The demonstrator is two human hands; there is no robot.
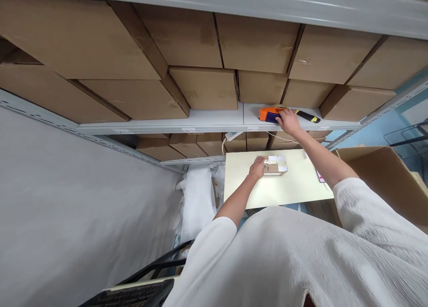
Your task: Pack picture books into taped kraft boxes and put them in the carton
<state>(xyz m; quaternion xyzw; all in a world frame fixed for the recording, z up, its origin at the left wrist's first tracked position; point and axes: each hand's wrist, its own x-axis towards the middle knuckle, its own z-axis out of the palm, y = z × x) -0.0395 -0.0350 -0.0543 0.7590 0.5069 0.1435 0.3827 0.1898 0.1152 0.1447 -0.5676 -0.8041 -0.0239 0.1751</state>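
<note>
My left hand (257, 168) rests on the left end of a small cardboard parcel (274, 165) with white labels, which lies on a pale yellow table top (267, 189); its fingers curl over the parcel's edge. My right hand (289, 121) reaches up to the white shelf (214, 118) and lies over an orange and purple tape dispenser (268, 114), fingers closed on its right end. A black and yellow utility knife (308, 116) lies just right of that hand on the same shelf.
Large brown cartons (203, 88) fill the shelf behind the dispenser, and more cartons sit on the shelf below. An open carton (381, 182) stands at the right. White bags (197, 195) lie left of the table. A black crate (140, 289) is at the bottom left.
</note>
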